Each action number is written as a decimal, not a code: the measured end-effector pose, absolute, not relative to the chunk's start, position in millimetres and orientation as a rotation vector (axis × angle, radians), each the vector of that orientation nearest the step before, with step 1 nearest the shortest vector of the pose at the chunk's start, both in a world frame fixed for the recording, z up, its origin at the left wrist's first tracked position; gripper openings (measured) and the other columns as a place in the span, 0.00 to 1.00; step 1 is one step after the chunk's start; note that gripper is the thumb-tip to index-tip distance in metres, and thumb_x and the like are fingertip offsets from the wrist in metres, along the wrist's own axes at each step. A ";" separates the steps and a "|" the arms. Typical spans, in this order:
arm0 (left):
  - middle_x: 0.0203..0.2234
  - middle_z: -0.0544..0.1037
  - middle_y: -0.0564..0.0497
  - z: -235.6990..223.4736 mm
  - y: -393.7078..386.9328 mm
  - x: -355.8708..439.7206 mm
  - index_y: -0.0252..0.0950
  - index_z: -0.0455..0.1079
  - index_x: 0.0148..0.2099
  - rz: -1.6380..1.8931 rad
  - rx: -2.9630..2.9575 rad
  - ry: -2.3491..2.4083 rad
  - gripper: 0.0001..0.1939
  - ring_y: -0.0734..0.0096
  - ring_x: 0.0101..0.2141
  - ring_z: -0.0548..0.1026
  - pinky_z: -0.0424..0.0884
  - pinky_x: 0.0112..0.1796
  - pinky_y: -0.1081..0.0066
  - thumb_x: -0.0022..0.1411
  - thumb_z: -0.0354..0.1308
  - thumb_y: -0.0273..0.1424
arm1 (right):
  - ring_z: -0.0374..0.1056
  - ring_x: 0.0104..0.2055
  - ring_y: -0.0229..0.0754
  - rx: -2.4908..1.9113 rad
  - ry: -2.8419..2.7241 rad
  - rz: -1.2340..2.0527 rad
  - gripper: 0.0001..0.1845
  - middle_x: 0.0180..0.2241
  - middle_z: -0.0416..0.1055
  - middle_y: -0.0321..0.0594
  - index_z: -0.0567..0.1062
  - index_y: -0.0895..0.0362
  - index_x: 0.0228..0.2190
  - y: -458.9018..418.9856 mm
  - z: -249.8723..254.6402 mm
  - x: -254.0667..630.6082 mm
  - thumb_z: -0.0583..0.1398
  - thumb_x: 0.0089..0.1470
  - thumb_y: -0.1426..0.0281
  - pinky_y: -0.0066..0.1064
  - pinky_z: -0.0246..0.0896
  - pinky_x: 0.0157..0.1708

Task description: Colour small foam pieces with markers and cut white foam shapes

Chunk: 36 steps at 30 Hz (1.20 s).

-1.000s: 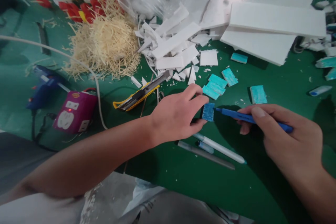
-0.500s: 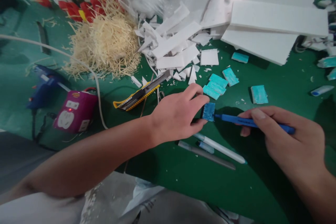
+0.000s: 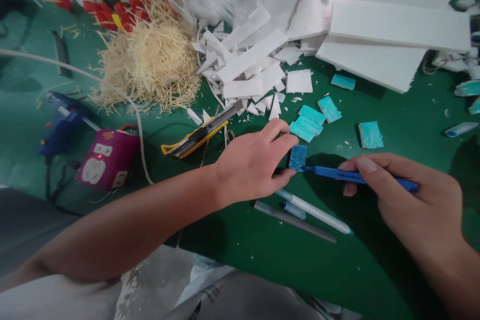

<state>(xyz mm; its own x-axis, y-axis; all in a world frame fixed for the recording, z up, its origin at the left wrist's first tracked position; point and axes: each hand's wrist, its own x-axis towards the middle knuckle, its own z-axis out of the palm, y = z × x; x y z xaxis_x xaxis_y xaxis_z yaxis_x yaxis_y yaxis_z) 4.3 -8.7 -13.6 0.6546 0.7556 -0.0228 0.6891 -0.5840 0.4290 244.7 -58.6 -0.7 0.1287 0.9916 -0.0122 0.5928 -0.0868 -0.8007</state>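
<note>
A small foam square [image 3: 298, 158], its top coloured dark blue, is gripped at its left side between the thumb and fingers of my left hand [image 3: 258, 160]. My right hand [image 3: 412, 195] holds a blue marker pen [image 3: 348, 174], its tip touching the lower right edge of the square. Turquoise-coloured foam pieces [image 3: 308, 124] lie just beyond my left hand, and another turquoise piece [image 3: 370, 135] is above my right hand. Below the square rest a white pen [image 3: 318, 214], a grey pen [image 3: 296, 221] and a short blue pen cap [image 3: 295, 209].
A yellow utility knife [image 3: 198, 135] lies left of my hand, blade extended. White foam scraps [image 3: 255, 65] and large foam sheets [image 3: 397, 25] cover the back. Straw shreds [image 3: 157, 60], a blue glue gun [image 3: 62, 122] and a magenta power socket [image 3: 108, 157] are at left, with a white cable [image 3: 112, 87].
The marker tip has moved slightly left and down along the square's right edge. My left hand has stayed almost still on the piece.
</note>
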 end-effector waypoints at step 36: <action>0.54 0.74 0.44 -13.6 -8.8 3.5 0.37 0.71 0.55 0.221 2.476 1.140 0.16 0.67 0.39 0.79 0.67 0.27 0.70 0.68 0.59 0.36 | 0.70 0.21 0.42 -1.880 -1.478 0.786 0.22 0.16 0.73 0.37 0.84 0.47 0.21 -60.4 4.2 241.0 0.64 0.56 0.47 0.32 0.68 0.23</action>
